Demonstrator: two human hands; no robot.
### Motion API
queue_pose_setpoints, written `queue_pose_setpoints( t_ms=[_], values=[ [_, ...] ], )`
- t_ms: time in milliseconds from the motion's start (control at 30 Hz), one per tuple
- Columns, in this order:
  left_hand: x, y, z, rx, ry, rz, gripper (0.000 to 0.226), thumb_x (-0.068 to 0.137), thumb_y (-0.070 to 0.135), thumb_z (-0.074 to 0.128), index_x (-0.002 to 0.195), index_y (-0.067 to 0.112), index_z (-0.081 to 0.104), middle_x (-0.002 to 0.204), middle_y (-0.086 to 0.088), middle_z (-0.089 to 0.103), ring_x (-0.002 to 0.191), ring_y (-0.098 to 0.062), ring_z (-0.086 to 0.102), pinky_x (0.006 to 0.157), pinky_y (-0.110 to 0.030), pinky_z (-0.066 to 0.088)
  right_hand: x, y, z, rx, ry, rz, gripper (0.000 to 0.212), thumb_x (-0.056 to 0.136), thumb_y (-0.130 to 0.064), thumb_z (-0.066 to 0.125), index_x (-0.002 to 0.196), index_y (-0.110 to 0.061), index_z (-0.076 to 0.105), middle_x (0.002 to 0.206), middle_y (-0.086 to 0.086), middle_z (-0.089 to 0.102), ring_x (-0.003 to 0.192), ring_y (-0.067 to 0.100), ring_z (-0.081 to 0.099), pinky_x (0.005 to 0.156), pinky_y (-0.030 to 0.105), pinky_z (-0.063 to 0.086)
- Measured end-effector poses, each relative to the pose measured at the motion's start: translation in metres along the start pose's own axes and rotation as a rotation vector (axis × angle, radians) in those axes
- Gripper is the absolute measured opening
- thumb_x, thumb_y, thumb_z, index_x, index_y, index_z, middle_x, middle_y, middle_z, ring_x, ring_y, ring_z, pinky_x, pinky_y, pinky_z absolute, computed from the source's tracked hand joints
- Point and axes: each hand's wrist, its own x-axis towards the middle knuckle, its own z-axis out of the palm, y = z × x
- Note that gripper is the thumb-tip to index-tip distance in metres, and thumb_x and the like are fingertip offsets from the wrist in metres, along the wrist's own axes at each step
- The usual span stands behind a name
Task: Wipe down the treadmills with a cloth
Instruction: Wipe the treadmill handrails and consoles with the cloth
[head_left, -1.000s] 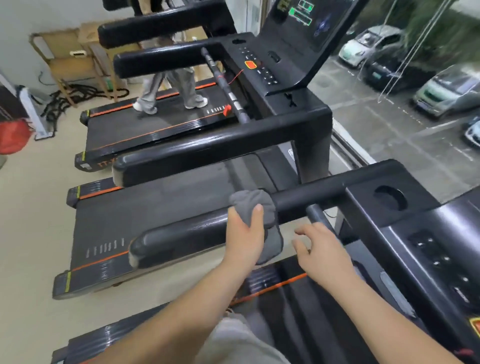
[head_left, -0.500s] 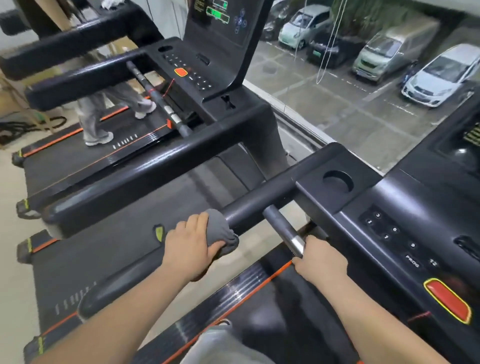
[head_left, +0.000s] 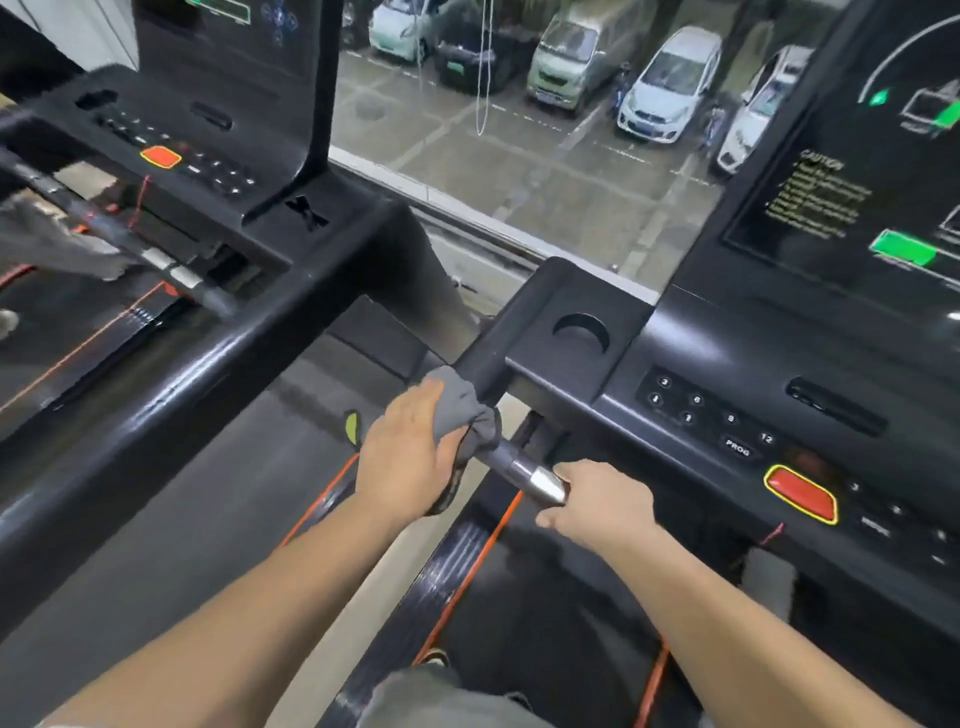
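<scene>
On the treadmill rail (head_left: 482, 364), left hand (head_left: 410, 452) is clutching a grey cloth (head_left: 462, 410).
Right hand (head_left: 605, 501) is curling round the metal grip (head_left: 530, 475).

The left hand (head_left: 410, 447), gripping its cloth (head_left: 460, 405) round the side rail (head_left: 480, 364), is sitting in a tight pocket. The console (head_left: 571, 291) is blocking at two o'clock. The chrome grip bar (head_left: 535, 478), with the right hand (head_left: 602, 504) gripping its end, is crossing at three o'clock. Toward nine o'clock, room is lying open over the neighbouring belt (head_left: 208, 519) until the next handrail (head_left: 182, 405) is barring it.
</scene>
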Motion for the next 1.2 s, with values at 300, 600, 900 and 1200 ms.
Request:
queue_pose_setpoints(
  t_ms=[300,600,900,1200],
  values=[
    [0.027,0.029,0.030,0.392,-0.187,0.504,0.057,0.094,0.054,0.034,0.114,0.013,0.068,0.111,-0.007,0.071,0.114,-0.028,0.062,0.120,-0.044,0.027,-0.039,0.048,0.007,0.028,0.061,0.203,0.063,0.082,-0.062,0.068,0.134,-0.029,0.055,0.128,-0.004,0.056,0.122,0.021,0.055,0.090,0.039,0.052],
    [-0.005,0.139,0.078,0.378,-0.329,0.414,0.043,0.099,0.053,0.035,0.104,0.020,0.062,0.098,-0.003,0.070,0.092,-0.028,0.064,0.085,-0.041,0.042,-0.068,0.078,0.032,0.056,0.199,0.317,0.030,0.092,-0.052,0.060,0.112,-0.031,0.064,0.106,-0.009,0.056,0.109,0.019,0.055,0.075,0.034,0.046],
    [0.022,0.069,0.055,0.127,-0.417,0.679,0.021,0.075,0.027,0.058,0.095,0.022,0.062,0.092,0.002,0.065,0.089,-0.028,0.061,0.078,-0.043,0.046,-0.068,0.087,0.031,0.099,0.173,0.329,0.048,0.089,-0.060,0.066,0.129,-0.034,0.062,0.120,-0.013,0.059,0.119,0.016,0.052,0.086,0.034,0.046],
    [-0.027,0.139,0.084,0.212,-0.330,0.319,0.013,0.083,0.036,0.054,0.092,0.028,0.060,0.084,0.004,0.063,0.088,-0.027,0.061,0.095,-0.041,0.034,-0.066,0.090,0.040,0.156,0.139,0.292,0.045,0.088,-0.062,0.063,0.124,-0.035,0.064,0.115,-0.009,0.058,0.117,0.019,0.052,0.089,0.037,0.050]
  ],
)
